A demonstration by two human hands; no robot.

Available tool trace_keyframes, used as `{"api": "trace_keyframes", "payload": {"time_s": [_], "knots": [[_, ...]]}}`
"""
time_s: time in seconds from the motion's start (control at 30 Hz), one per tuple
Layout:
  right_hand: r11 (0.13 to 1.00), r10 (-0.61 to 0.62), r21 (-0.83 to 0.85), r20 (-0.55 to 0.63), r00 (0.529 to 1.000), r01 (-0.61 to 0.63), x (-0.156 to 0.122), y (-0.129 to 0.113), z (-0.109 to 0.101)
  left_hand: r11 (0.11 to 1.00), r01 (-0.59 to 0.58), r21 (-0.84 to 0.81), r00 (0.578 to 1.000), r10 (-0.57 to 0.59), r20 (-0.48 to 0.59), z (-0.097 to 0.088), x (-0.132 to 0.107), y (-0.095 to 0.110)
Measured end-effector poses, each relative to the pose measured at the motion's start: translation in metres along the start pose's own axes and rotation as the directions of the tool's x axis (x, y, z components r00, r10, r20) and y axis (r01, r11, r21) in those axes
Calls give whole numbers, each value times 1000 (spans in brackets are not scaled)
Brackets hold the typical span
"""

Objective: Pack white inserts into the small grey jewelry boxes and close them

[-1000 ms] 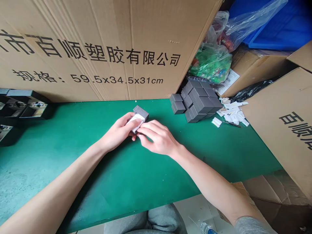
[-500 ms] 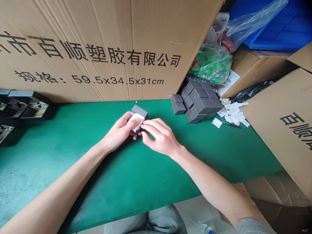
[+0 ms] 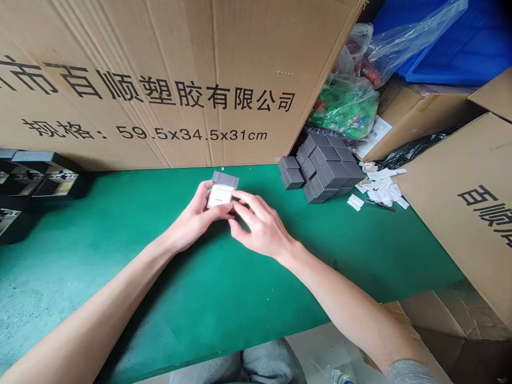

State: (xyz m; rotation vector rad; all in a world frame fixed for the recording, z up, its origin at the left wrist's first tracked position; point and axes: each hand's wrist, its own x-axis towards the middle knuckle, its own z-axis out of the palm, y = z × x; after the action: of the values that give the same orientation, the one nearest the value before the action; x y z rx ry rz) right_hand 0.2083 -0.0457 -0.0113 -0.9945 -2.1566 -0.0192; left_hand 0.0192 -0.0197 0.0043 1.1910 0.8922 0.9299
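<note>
A small dark-grey box [image 3: 226,179] with its lid tipped up shows a white insert [image 3: 220,196] with a slit across it. My left hand [image 3: 196,218] is closed around its left side, thumb along the near edge. On the right side of the box, my right hand [image 3: 260,221] has its curled fingertips pressed to the edge, near the left thumb. Both hands hold it just above the green tabletop [image 3: 224,288]. The underside is hidden by my fingers.
To the right stands a stack of dark-grey boxes [image 3: 334,168], beside a pile of white inserts [image 3: 384,186] and tweezers-like metal [image 3: 380,205]. Open black boxes [image 3: 48,160] sit at the far left. A big carton [image 3: 180,42] walls the back; another carton [image 3: 460,202] stands right.
The box has turned so its white insert faces me more fully. My left thumb has slid down off the insert to the near edge; my right fingers remain at the right side.
</note>
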Motion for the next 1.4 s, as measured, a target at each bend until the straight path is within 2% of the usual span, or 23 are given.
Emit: {"api": "trace_keyframes", "payload": {"time_s": [0.1, 0.17, 0.23, 0.3, 0.37, 0.4, 0.5, 0.6, 0.7, 0.83, 0.97, 1.07, 1.17, 1.4], "knots": [[999, 18, 50, -31, 999, -16, -1, 1, 1, 1000, 2, -8, 1000, -2, 22, -3, -1, -1], [984, 75, 164, -65, 995, -64, -2, 2, 3, 1000, -2, 12, 1000, 1, 30, -4, -1, -3], [932, 188, 328, -74, 979, -154, -2, 4, 6, 998, -15, 58, 999, 13, 32, -4, -1, -3], [840, 332, 473, -58, 942, -266, -1, 6, 8, 992, -28, 120, 999, 24, 36, -3, -2, -3], [767, 436, 543, -50, 899, -342, 0, 7, 8, 986, -37, 163, 999, 31, 43, -2, -2, -2], [764, 450, 543, -63, 891, -347, 1, 7, 8, 984, -42, 171, 998, 35, 48, -1, -2, -1], [864, 347, 428, -122, 930, -266, 0, 6, 8, 981, -61, 183, 997, 53, 53, 0, -2, -1], [934, 260, 274, -80, 962, -230, -3, 5, 11, 972, -100, 210, 993, 86, 77, 1, -2, -3], [952, 265, 166, -30, 964, -257, -5, 5, 13, 952, -149, 266, 987, 128, 97, 2, -2, -7], [960, 261, 115, -25, 965, -257, -4, 4, 10, 910, -200, 363, 980, 179, 93, 2, -3, -12], [975, 213, 64, 13, 977, -214, -1, 4, 5, 879, -221, 422, 975, 192, 110, 3, -3, -12], [984, 177, 14, -5, 984, -177, -1, 5, 5, 865, -233, 445, 972, 190, 138, 6, -4, -9], [987, 163, 22, -32, 986, -162, -2, 6, 8, 875, -225, 429, 972, 171, 160, 8, -5, -6], [962, 172, 226, -61, 983, -154, -3, 5, 11, 898, -190, 397, 980, 146, 139, 8, -6, -6]]}}
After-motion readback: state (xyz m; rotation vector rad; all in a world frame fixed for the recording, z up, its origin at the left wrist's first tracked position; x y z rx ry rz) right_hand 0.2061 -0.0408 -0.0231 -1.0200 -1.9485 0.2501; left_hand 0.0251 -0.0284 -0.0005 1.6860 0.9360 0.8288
